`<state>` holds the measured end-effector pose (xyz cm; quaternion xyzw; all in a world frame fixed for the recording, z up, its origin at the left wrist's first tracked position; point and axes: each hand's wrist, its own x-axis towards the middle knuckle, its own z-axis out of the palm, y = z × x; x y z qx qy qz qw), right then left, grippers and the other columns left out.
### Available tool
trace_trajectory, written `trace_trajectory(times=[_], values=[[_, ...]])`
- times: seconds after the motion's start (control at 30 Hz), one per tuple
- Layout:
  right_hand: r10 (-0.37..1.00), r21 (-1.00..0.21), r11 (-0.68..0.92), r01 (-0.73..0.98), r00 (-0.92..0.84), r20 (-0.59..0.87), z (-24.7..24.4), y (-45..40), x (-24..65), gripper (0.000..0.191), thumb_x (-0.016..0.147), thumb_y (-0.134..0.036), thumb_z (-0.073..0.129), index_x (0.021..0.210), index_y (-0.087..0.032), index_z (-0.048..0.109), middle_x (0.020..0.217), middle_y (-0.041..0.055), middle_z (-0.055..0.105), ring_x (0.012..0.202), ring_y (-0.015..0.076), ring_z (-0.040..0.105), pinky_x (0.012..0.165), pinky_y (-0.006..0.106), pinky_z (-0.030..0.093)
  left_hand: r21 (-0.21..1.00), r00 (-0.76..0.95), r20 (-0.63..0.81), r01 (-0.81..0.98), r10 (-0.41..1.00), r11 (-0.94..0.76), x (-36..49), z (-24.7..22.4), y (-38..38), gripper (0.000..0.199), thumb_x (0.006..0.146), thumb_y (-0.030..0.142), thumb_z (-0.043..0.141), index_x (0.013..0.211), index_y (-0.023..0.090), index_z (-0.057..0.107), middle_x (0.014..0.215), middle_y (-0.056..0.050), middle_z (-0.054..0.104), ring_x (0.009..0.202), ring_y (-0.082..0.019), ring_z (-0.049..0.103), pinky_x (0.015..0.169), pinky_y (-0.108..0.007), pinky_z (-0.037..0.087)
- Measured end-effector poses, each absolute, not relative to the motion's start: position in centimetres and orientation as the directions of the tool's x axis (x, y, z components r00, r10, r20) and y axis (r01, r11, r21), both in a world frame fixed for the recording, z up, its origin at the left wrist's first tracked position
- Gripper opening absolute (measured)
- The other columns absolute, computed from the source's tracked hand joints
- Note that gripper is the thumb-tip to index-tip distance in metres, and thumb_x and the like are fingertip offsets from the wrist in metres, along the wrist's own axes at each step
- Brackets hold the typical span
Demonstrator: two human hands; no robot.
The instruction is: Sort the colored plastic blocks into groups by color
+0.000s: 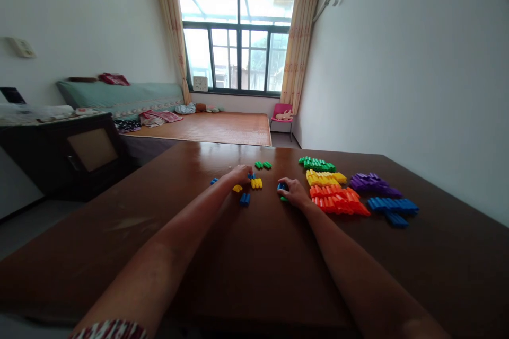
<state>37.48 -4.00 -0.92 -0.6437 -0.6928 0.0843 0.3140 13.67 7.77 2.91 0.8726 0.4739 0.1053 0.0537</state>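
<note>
A smooth, glossy brown table (214,275) bears ridged orange rows (338,202), right of the yellow trio (256,184). Just left of the trio, the left hand (238,174) bends over a blue piece (252,176); I cannot tell its grip. Right of the trio, the right hand (293,190) curls its fingers narrowly around a second blue piece (281,187). The trio's rounded lengths point away from the person, long axes roughly parallel.

Light is reflected by the smooth, glossy, dark brown, wood-look desk (246,275) across the lower frame. Shiny plastic is seen in the orange-red ridged pieces (338,202) and the purple ridged pieces (369,182) at right. Patterned cream cloth curtains (303,26) are hung at upper centre; the white wall (417,63) at upper right is finished smooth and matt.
</note>
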Motion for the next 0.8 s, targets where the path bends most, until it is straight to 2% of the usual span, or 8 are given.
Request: trace_trajectory(times=[0.1,0.2,0.27,0.4,0.53,0.63,0.7,0.8], values=[[0.949,-0.524,0.167,0.835,0.008,0.315,-1.0,-4.0,37.7,0.037,0.075,-0.031,0.070,0.110,-0.021,0.069,0.094,0.0064,0.068,0.092,0.0208,0.062,0.089,0.036,0.049,0.193,0.499,0.143,0.833,0.855,-0.519,13.4,3.8,6.4,0.031,0.060,0.018,0.073,0.091,0.019,0.069,0.089,-0.007,0.070,0.090,-0.027,0.065,0.079,-0.034,0.052],[0.953,-0.567,0.176,0.805,0.005,0.302,-1.1,-3.8,37.9,0.039,0.073,-0.029,0.070,0.112,-0.020,0.068,0.094,0.0052,0.069,0.088,0.0194,0.064,0.088,0.035,0.050,0.209,0.485,0.221,0.824,0.846,-0.527,13.7,4.6,4.4,0.032,0.069,0.024,0.069,0.100,0.019,0.065,0.102,-0.008,0.070,0.099,-0.025,0.063,0.086,-0.034,0.050],[0.957,-0.601,0.183,0.778,0.000,0.291,-1.2,-3.6,38.2,0.041,0.071,-0.026,0.072,0.111,-0.021,0.067,0.093,0.0040,0.069,0.086,0.0187,0.064,0.086,0.034,0.051,0.245,0.546,0.263,0.760,0.796,-0.602,14.5,4.5,2.7,0.034,0.074,0.026,0.066,0.107,0.019,0.061,0.109,-0.006,0.068,0.101,-0.022,0.062,0.088,-0.032,0.049],[0.969,-0.658,0.215,0.722,-0.075,0.235,-1.4,-3.2,39.0,0.041,0.067,-0.024,0.073,0.108,-0.019,0.068,0.091,0.0038,0.070,0.085,0.0186,0.065,0.085,0.033,0.052,0.321,0.683,0.230,0.620,0.694,-0.716,16.7,2.6,-1.0,0.041,0.071,0.027,0.068,0.110,0.021,0.059,0.102,-0.004,0.069,0.094,-0.021,0.065,0.084,-0.031,0.051],[0.966,-0.731,0.257,0.632,-0.192,0.174,-1.4,-3.1,39.8,0.049,0.065,-0.018,0.072,0.114,-0.020,0.066,0.101,0.0026,0.070,0.093,0.0180,0.065,0.088,0.032,0.052,0.359,0.580,0.226,0.698,0.783,-0.620,18.0,0.8,-2.6,0.041,0.075,0.030,0.067,0.114,0.020,0.060,0.105,-0.007,0.070,0.097,-0.024,0.064,0.085,-0.033,0.050],[0.953,-0.760,0.270,0.591,-0.277,0.122,-1.2,-3.3,39.8,0.057,0.064,-0.021,0.075,0.120,-0.022,0.063,0.104,0.0022,0.070,0.094,0.0185,0.065,0.086,0.031,0.052,0.420,0.553,0.234,0.684,0.799,-0.596,18.0,0.5,-2.6,0.048,0.076,0.026,0.067,0.122,0.020,0.057,0.111,-0.007,0.069,0.097,-0.022,0.065,0.086,-0.031,0.050],[0.945,-0.739,0.294,0.606,-0.298,0.132,-0.9,-3.4,39.4,0.060,0.064,-0.028,0.078,0.122,-0.022,0.063,0.105,0.0032,0.070,0.095,0.0198,0.065,0.086,0.032,0.052,0.430,0.575,0.239,0.659,0.782,-0.616,17.9,0.5,-2.4,0.052,0.076,0.024,0.066,0.126,0.019,0.054,0.113,-0.006,0.069,0.098,-0.022,0.064,0.088,-0.031,0.050],[0.935,-0.625,0.351,0.697,-0.295,0.196,-0.3,-3.8,38.5,0.053,0.064,-0.031,0.080,0.116,-0.025,0.068,0.106,0.0027,0.071,0.097,0.0210,0.064,0.091,0.034,0.049,0.416,0.610,0.255,0.632,0.751,-0.654,17.5,0.5,-2.5,0.054,0.077,0.022,0.065,0.129,0.018,0.053,0.112,-0.007,0.069,0.101,-0.023,0.063,0.090,-0.034,0.049]])
